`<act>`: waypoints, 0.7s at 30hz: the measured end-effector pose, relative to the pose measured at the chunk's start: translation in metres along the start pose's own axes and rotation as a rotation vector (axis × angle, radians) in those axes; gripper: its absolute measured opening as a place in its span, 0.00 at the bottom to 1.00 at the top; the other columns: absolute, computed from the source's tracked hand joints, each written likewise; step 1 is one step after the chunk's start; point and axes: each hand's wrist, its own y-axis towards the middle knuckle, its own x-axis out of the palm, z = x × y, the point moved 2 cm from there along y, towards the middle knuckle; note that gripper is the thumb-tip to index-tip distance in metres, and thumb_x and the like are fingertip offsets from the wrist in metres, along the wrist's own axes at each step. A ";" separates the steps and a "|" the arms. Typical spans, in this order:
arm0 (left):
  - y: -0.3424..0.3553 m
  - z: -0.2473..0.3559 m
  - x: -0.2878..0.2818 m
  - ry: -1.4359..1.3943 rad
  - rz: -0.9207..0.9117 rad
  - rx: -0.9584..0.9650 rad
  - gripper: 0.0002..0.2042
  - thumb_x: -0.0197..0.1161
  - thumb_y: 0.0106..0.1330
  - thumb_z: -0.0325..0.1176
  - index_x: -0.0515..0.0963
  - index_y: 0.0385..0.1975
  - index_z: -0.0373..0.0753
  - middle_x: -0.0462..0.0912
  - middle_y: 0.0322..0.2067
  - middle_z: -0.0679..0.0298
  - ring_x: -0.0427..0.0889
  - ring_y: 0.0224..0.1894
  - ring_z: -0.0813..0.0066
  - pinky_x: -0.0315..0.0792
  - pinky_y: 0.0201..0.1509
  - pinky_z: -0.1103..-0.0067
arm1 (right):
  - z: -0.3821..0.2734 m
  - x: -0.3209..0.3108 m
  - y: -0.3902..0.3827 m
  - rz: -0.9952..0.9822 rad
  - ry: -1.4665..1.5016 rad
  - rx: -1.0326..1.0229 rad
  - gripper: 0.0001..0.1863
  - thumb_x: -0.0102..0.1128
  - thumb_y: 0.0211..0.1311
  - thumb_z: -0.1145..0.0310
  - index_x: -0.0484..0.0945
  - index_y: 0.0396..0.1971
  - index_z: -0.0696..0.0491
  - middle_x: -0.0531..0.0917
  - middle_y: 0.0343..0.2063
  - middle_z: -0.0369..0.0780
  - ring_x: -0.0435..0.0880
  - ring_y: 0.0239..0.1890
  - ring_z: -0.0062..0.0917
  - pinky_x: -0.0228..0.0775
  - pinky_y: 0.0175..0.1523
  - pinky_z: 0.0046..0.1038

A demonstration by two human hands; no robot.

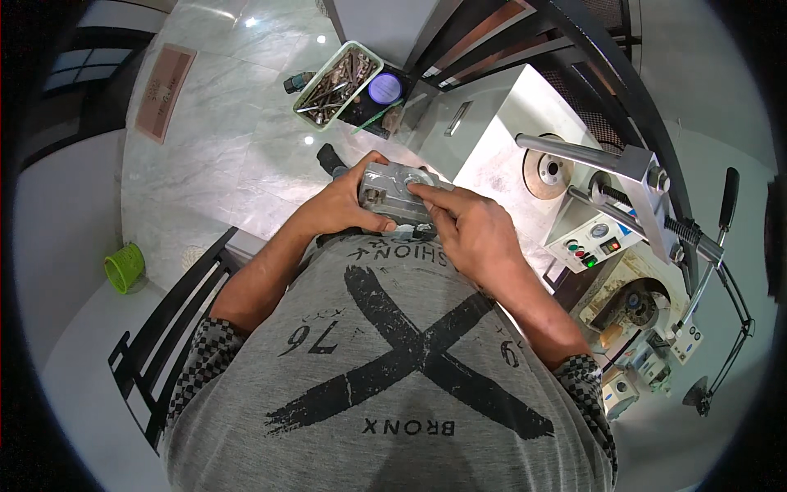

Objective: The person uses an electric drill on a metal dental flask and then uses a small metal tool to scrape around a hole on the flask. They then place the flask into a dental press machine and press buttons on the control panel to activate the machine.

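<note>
A grey metal block (385, 185), box-shaped with a raised round part on its face, is held close in front of my chest. My left hand (348, 203) is closed round its left side, fingers over the far edge and thumb along the near edge. On the block's right part lies my right hand (477, 225), with its index finger pressed against the raised round part and the other fingers curled at the right edge. Some whitish material (406, 230) shows along the block's near edge. The block's underside is hidden.
Ahead on the floor stands a pale green tray (321, 119) full of metal pieces, with a purple round lid (384, 88) beside it. To the right is a white bench (492, 156) bearing a metal press (635, 184). A green basket (124, 269) sits at far left.
</note>
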 end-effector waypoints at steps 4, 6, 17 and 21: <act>0.000 -0.003 -0.001 0.013 0.010 0.038 0.45 0.83 0.45 0.34 0.62 0.65 0.40 0.79 0.51 0.57 0.76 0.54 0.69 0.68 0.62 0.75 | 0.003 -0.004 0.003 -0.024 -0.075 0.127 0.16 0.57 0.70 0.67 0.84 0.55 0.45 0.87 0.37 0.48 0.88 0.36 0.45 0.81 0.43 0.43; -0.002 0.000 0.000 0.008 0.014 0.031 0.45 0.83 0.45 0.35 0.62 0.65 0.40 0.79 0.51 0.57 0.76 0.54 0.69 0.68 0.62 0.75 | 0.001 -0.006 0.002 -0.065 -0.087 0.099 0.16 0.57 0.70 0.67 0.84 0.55 0.45 0.87 0.38 0.47 0.88 0.37 0.45 0.82 0.44 0.43; -0.002 0.004 -0.001 -0.003 0.013 0.042 0.43 0.82 0.46 0.33 0.64 0.63 0.40 0.79 0.50 0.60 0.76 0.53 0.71 0.68 0.61 0.76 | 0.007 -0.002 0.004 -0.027 -0.038 0.064 0.16 0.57 0.70 0.67 0.85 0.54 0.43 0.87 0.38 0.46 0.88 0.36 0.44 0.82 0.44 0.42; -0.004 0.006 0.000 -0.050 0.030 0.005 0.41 0.81 0.46 0.32 0.65 0.61 0.39 0.79 0.48 0.61 0.76 0.53 0.72 0.68 0.61 0.76 | 0.008 -0.012 0.003 -0.030 0.076 0.045 0.16 0.58 0.69 0.67 0.85 0.54 0.41 0.87 0.37 0.45 0.89 0.35 0.41 0.82 0.43 0.39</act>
